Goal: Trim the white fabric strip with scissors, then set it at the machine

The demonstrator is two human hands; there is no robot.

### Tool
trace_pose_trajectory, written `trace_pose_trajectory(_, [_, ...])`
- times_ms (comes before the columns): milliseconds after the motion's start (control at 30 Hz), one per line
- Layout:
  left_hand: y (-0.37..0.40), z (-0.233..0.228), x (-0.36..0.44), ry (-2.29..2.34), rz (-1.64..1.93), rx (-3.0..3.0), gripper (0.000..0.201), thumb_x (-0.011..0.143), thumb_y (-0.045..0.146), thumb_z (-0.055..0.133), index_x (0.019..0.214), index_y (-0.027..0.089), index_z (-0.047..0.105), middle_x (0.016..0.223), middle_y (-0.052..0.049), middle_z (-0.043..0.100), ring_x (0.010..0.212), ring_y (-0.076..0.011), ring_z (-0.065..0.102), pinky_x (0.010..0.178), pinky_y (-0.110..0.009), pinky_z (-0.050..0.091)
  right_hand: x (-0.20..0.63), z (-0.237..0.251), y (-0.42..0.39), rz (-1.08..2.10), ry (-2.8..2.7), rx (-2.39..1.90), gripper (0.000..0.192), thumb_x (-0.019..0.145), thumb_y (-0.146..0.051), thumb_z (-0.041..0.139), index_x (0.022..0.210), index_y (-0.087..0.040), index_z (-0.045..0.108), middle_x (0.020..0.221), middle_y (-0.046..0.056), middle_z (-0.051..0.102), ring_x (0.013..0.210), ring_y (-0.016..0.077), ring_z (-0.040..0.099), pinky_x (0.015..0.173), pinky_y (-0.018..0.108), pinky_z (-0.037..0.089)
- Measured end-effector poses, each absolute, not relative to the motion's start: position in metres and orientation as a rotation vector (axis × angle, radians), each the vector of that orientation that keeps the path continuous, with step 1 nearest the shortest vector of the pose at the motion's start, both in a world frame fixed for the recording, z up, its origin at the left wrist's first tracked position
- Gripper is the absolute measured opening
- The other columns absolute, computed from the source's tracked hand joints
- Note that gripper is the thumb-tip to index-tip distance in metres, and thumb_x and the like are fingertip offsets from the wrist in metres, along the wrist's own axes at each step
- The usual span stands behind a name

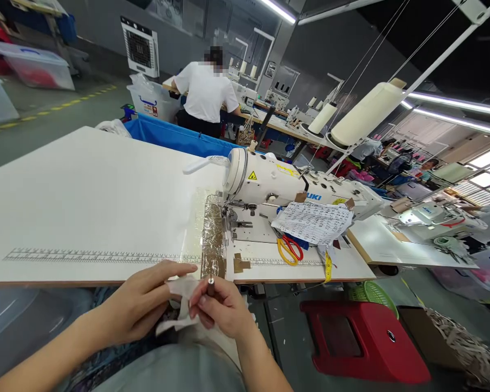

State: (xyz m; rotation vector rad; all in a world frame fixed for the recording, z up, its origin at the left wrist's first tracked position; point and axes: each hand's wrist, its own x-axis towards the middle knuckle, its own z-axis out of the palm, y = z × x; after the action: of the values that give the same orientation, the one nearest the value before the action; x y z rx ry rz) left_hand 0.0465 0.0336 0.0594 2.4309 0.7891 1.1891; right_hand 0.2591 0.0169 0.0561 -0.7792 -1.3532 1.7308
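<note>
Here, below the tabletop's (85, 207) near edge, my left hand (141, 305) pinches a white fabric scrap (183, 305) taut so my right hand (222, 310), closed on a small metal-tipped tool (210, 285), can work it.

Bare forearms, grey-green garment below

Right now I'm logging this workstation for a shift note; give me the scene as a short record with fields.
Setting: sewing workshop
Left hand: pinches white fabric strip
Right hand: fingers grip small dark tool, also on the strip
Table: white, printed ruler along front edge
Sewing machine: white, behind the hands
Scissors: red and yellow handles
Co-worker: back turned
</note>
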Motion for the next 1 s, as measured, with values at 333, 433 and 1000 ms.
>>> trace_pose_trajectory(333, [0.039, 0.058, 0.093, 0.345, 0.351, 1.485, 0.059, 0.092, 0.062, 0.038, 0.064, 0.015, 0.057, 0.056, -0.001, 0.053, 0.05, -0.0125, 0.049, 0.05, -0.023, 0.044, 0.292, 0.11, -0.017, 1.53, -1.845, -0.881, 0.029, 0.09, -0.038, 0.053, 0.084, -0.014, 0.07, 0.058, -0.003, 0.05, 0.049, 0.0076, 0.046, 0.048, 0.018, 0.037])
trace_pose_trajectory(433, [0.035, 0.044, 0.091, 0.313, 0.339, 1.335, 0.056, 0.081, 0.067, 0.056, 0.061, 0.015, 0.051, 0.049, 0.004, 0.044, 0.035, -0.0059, 0.033, 0.034, -0.019, 0.025, 0.311, 0.096, -0.034, 1.674, -1.61, -0.94, 0.03, 0.089, -0.042, 0.057, 0.085, -0.014, 0.069, 0.053, -0.003, 0.051, 0.041, 0.007, 0.047, 0.04, 0.016, 0.036])
trace_pose_trajectory(1000, [0.059, 0.079, 0.084, 0.878, 0.341, 2.35, 0.041, 0.085, 0.011, 0.037, 0.122, 0.02, 0.055, 0.103, -0.009, 0.071, 0.089, -0.024, 0.068, 0.074, -0.029, 0.052, 0.332, 0.085, -0.02, 1.657, -1.512, -0.994, 0.033, 0.092, -0.042, 0.057, 0.091, -0.014, 0.073, 0.055, -0.003, 0.052, 0.037, 0.005, 0.05, 0.033, 0.012, 0.032])
